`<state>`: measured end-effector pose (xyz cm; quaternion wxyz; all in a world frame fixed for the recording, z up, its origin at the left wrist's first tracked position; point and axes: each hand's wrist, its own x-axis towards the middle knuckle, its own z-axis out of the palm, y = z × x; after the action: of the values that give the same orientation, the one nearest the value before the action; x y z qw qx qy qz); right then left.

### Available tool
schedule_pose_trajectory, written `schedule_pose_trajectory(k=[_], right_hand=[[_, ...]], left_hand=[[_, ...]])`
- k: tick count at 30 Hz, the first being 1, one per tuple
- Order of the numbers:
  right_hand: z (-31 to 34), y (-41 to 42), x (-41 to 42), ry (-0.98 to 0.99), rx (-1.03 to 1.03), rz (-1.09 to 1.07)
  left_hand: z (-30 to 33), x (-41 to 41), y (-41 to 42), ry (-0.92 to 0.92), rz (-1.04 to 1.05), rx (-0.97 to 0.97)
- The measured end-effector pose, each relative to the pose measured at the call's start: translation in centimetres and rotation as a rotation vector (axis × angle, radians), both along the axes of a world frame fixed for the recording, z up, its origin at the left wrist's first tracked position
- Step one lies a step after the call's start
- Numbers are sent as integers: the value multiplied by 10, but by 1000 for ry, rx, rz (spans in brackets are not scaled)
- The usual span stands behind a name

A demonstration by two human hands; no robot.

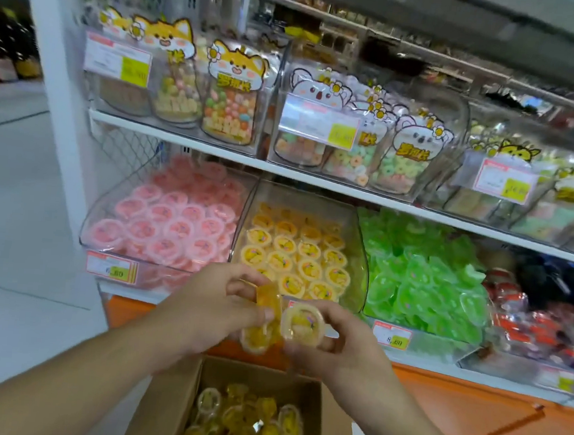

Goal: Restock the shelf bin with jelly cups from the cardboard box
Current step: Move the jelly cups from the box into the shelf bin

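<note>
My left hand [213, 309] grips a couple of yellow jelly cups [265, 305] above the cardboard box [168, 400]. Beside it my right hand [340, 345] pinches one yellow jelly cup [303, 325], its lid facing me. Both hands hover just in front of the clear shelf bin [358, 257], which holds several rows of yellow jelly cups lying lid up. Loose yellow cups [245, 420] fill the bottom of the open box below my hands.
A bin of pink jelly cups [172, 222] stands left of the yellow bin, and a bin of green ones [421, 279] stands to the right. Red packs [527, 325] lie further right. The shelf above carries clear candy jars [230, 106]. White floor lies to the left.
</note>
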<state>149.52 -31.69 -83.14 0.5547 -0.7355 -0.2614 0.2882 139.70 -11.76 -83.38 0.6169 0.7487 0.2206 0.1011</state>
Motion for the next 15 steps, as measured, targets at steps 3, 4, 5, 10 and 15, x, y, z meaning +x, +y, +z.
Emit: schedule_pose_trajectory(k=[3,4,5,10,15], right_hand=[[3,26,17,-96,22,-102],[4,37,25,-141,11,-113],[5,48,34,-190,-10,-118],[0,123,92,-436,-97,-149],[-22,197,156,-644,-244,-236]], left_hand=[[15,12,22,-38,77,76],[19,15,32,-52,106,93],[22,19,41,-74,133,101],[28,30,78,-171,261,97],[17,40,101,-177,309,33]])
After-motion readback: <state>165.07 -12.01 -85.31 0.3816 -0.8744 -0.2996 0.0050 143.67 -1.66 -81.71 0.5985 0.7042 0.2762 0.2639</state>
